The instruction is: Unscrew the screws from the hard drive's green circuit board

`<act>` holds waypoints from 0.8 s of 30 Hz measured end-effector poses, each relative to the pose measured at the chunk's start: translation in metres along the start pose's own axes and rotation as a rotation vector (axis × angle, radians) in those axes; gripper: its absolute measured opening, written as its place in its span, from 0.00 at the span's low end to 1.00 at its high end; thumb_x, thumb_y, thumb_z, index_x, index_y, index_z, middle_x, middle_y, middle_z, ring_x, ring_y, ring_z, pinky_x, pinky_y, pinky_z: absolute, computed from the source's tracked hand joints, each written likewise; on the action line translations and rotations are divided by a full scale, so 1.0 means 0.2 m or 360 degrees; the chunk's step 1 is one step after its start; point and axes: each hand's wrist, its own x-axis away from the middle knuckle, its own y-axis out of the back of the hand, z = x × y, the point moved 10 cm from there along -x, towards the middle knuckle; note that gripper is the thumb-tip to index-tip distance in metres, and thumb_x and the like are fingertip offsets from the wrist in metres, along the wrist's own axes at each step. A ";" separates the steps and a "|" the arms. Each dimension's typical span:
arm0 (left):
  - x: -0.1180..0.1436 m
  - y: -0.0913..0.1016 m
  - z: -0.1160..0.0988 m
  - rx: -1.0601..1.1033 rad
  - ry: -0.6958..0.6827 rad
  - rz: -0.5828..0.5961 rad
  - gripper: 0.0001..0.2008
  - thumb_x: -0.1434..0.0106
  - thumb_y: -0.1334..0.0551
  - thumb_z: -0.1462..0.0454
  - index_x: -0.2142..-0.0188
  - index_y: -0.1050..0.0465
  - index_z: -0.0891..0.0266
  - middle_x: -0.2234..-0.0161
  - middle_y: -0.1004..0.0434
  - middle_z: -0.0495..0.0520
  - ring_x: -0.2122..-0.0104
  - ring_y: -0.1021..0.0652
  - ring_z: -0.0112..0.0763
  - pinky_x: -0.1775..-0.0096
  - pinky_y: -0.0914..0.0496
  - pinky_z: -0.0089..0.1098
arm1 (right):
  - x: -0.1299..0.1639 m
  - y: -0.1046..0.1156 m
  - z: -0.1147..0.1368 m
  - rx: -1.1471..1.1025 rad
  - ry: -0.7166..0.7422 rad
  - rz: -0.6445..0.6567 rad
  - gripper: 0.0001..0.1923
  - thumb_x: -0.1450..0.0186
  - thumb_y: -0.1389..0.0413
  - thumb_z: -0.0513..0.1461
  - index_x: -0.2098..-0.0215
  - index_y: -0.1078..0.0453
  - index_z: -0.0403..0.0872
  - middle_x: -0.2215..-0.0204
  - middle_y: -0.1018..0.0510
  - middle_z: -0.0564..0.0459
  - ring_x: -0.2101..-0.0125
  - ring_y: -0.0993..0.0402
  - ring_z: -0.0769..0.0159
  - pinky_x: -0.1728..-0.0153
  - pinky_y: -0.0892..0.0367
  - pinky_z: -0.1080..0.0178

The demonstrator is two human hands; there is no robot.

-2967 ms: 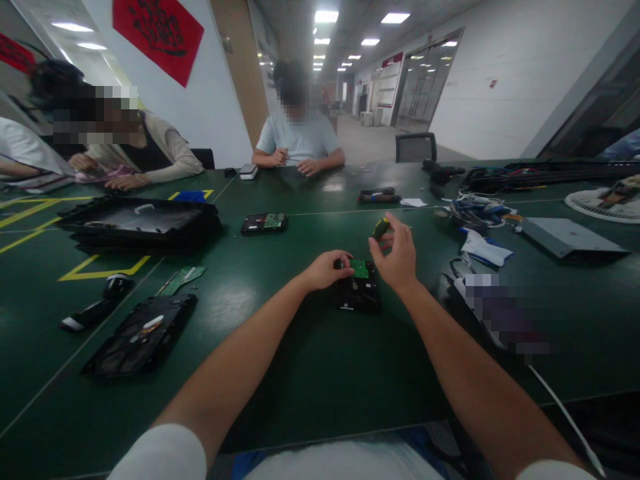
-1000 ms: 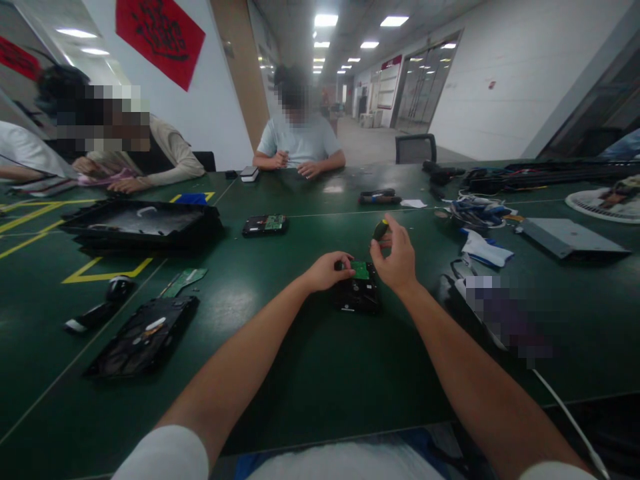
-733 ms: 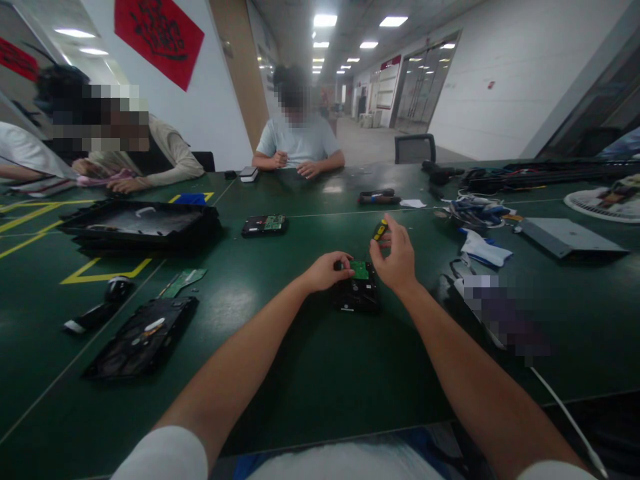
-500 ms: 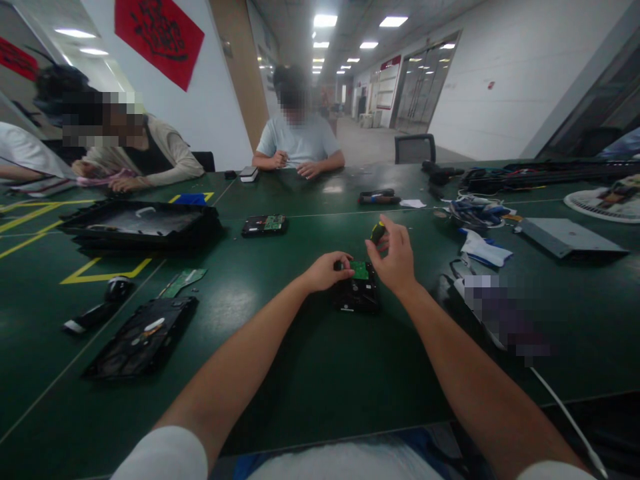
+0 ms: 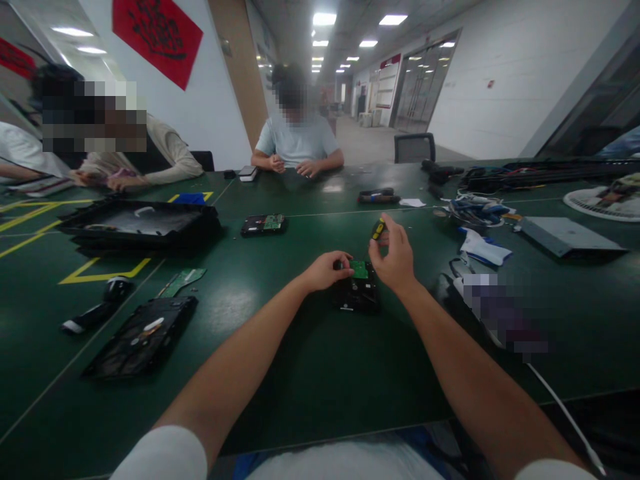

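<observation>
A small black hard drive (image 5: 358, 293) with a green circuit board (image 5: 359, 269) on top is laid flat on the green table (image 5: 310, 373), dead centre. Its left edge is pinched by the left hand (image 5: 326, 269), fingers curled in tight. A yellow-and-black screwdriver (image 5: 378, 229) is gripped upright in the right hand (image 5: 396, 257), just above the board.

A small black hard drive (image 5: 357, 293) lies flat on the dark green worktop (image 5: 320, 373), its underside up, with a green circuit board (image 5: 359, 269) showing at its far end. A short screwdriver (image 5: 378, 229) with a black and yellow handle stands nearly upright just above that far end, handle uppermost; its tip is hidden, so contact with the drive cannot be told.
</observation>
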 end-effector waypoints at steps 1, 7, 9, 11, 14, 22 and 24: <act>0.00 0.00 0.00 -0.0002 -0.0004 -0.0001 0.08 0.39 0.31 0.60 0.67 0.26 0.61 0.45 0.23 0.57 0.48 0.23 0.41 0.41 0.35 0.43 | 0.00 0.00 0.00 0.0003 -0.0007 -0.0010 0.34 0.33 0.45 0.38 0.30 0.47 0.50 0.50 0.31 0.42 0.61 0.25 0.59 0.59 0.21 0.51; 0.00 0.00 -0.01 -0.0022 0.0006 0.0000 0.07 0.39 0.31 0.60 0.67 0.26 0.60 0.45 0.23 0.56 0.48 0.23 0.41 0.41 0.35 0.43 | 0.00 0.01 -0.01 0.0003 -0.0011 -0.0034 0.33 0.32 0.44 0.40 0.31 0.46 0.50 0.51 0.30 0.43 0.63 0.25 0.59 0.61 0.21 0.51; 0.00 0.00 -0.02 -0.0027 -0.0005 0.0008 0.07 0.39 0.31 0.60 0.67 0.26 0.60 0.45 0.24 0.56 0.48 0.23 0.41 0.41 0.35 0.43 | 0.00 0.00 -0.01 -0.0001 0.0002 -0.0023 0.34 0.32 0.45 0.39 0.30 0.48 0.50 0.52 0.29 0.43 0.62 0.25 0.58 0.60 0.21 0.51; 0.01 0.00 -0.02 -0.0031 -0.0003 0.0010 0.07 0.38 0.32 0.60 0.67 0.26 0.60 0.44 0.24 0.56 0.48 0.23 0.41 0.41 0.35 0.43 | 0.00 0.01 -0.01 0.0019 -0.0003 -0.0027 0.33 0.32 0.45 0.39 0.30 0.47 0.50 0.51 0.29 0.42 0.62 0.25 0.59 0.60 0.21 0.50; 0.01 0.00 -0.02 -0.0026 0.0021 0.0005 0.07 0.38 0.32 0.60 0.67 0.26 0.61 0.44 0.24 0.56 0.48 0.23 0.41 0.41 0.34 0.43 | 0.00 0.01 -0.01 0.0043 -0.0004 -0.0033 0.32 0.32 0.44 0.40 0.32 0.45 0.50 0.49 0.30 0.42 0.63 0.25 0.59 0.61 0.21 0.51; 0.00 0.00 -0.02 -0.0027 0.0004 0.0005 0.07 0.39 0.31 0.60 0.66 0.26 0.60 0.45 0.24 0.57 0.48 0.23 0.41 0.42 0.34 0.44 | 0.00 0.00 -0.01 0.0036 -0.0006 -0.0014 0.35 0.33 0.46 0.37 0.30 0.49 0.51 0.49 0.29 0.42 0.62 0.25 0.58 0.58 0.21 0.49; 0.00 0.00 -0.02 -0.0023 -0.0002 -0.0001 0.07 0.39 0.31 0.60 0.67 0.26 0.60 0.45 0.23 0.57 0.48 0.23 0.41 0.41 0.35 0.43 | 0.00 0.01 -0.02 0.0040 -0.0023 -0.0026 0.34 0.32 0.45 0.39 0.30 0.48 0.51 0.49 0.30 0.42 0.62 0.25 0.59 0.60 0.21 0.50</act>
